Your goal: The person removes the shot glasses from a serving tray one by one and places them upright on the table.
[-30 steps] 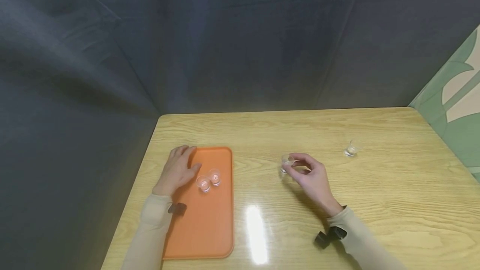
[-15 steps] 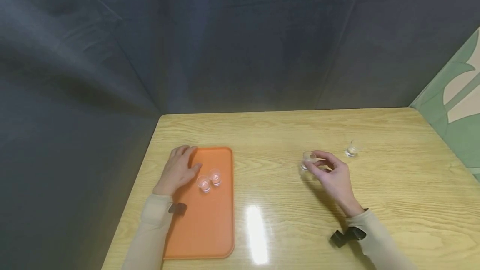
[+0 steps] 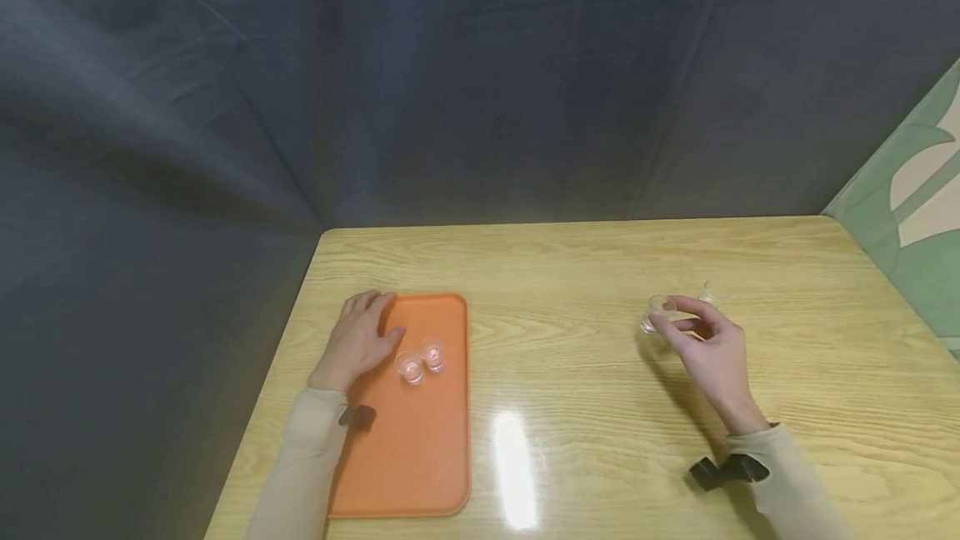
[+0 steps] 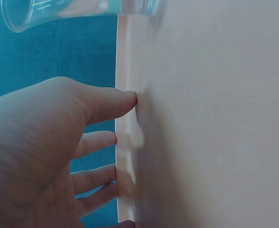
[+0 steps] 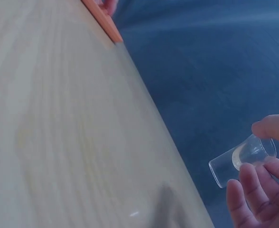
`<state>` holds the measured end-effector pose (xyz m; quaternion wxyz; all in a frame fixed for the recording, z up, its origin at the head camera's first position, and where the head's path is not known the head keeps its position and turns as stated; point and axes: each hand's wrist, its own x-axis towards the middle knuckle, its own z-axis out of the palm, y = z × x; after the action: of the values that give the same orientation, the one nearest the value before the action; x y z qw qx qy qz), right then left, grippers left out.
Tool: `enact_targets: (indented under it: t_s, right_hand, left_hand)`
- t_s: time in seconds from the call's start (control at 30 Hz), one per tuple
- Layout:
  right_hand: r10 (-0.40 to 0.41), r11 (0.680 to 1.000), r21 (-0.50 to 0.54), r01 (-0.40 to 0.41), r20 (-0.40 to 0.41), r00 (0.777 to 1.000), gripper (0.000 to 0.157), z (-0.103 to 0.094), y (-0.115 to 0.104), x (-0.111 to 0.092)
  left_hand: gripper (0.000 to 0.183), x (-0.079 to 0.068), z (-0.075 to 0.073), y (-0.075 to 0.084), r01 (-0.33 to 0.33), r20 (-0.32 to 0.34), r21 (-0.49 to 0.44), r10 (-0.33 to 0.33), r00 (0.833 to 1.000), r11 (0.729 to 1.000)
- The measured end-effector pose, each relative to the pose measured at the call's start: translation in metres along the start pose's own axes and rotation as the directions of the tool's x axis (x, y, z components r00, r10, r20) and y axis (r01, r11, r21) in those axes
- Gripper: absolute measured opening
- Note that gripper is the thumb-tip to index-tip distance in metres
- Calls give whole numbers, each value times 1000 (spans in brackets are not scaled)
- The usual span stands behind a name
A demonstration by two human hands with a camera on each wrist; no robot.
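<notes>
My right hand [image 3: 712, 352] pinches a small clear shot glass [image 3: 648, 324] between thumb and fingers, over the right part of the table. The right wrist view shows the thumb on one side of this glass [image 5: 227, 165] and the fingers on the other. Just behind the hand stands another shot glass [image 3: 707, 297], partly hidden by the fingers. My left hand [image 3: 354, 347] rests at the far left corner of an orange tray [image 3: 405, 461], thumb inside and fingertips along the rim. Two shot glasses [image 3: 410, 368] stand close together on the tray, right of that thumb.
The light wooden table [image 3: 570, 423] carries a bright glare strip near the front. A dark curtain [image 3: 510, 107] rises behind its far edge and along the left side. At the right hangs a green leaf-patterned surface [image 3: 922, 273].
My right hand has moved steadily to the right with the shot glass, from mid-table to close in front of the standing glass. The left hand and the tray have stayed put.
</notes>
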<state>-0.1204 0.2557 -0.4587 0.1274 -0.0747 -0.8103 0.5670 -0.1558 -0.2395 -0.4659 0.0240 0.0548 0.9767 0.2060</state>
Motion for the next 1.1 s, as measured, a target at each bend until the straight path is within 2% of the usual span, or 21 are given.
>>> enact_targets:
  t_s: [0.17, 0.37, 0.5, 0.73, 0.9, 0.97, 1.1]
  right_hand:
    - [28, 997, 73, -24, -47, 999, 32, -16, 0, 7]
    - [59, 982, 187, -31, -146, 988, 34, -35, -6, 18]
    - [75, 971, 239, -21, -221, 972, 32, -48, -8, 25]
    - [132, 968, 245, -62, -280, 951, 28, -66, -3, 40]
    - [193, 942, 324, -84, -320, 928, 27, -75, 3, 48]
    - [206, 946, 307, -102, -329, 922, 27, -78, 7, 50]
    - [195, 976, 160, -148, -333, 922, 29, -79, 19, 53]
  left_hand:
    - [64, 0, 0, 0, -1, -6, 2, 1, 1000, 1000]
    - [64, 0, -1, 0, -3, -13, 7, 4, 1000, 1000]
    - [64, 0, -1, -1, -9, -17, 11, 9, 1000, 1000]
    - [64, 1, 1, 0, -13, -16, 10, 13, 1000, 1000]
    - [64, 0, 0, 1, -12, -15, 16, 13, 1000, 1000]
    - [64, 0, 0, 0, -10, -16, 16, 10, 1000, 1000]
    - [64, 0, 0, 0, -6, -15, 17, 6, 1000, 1000]
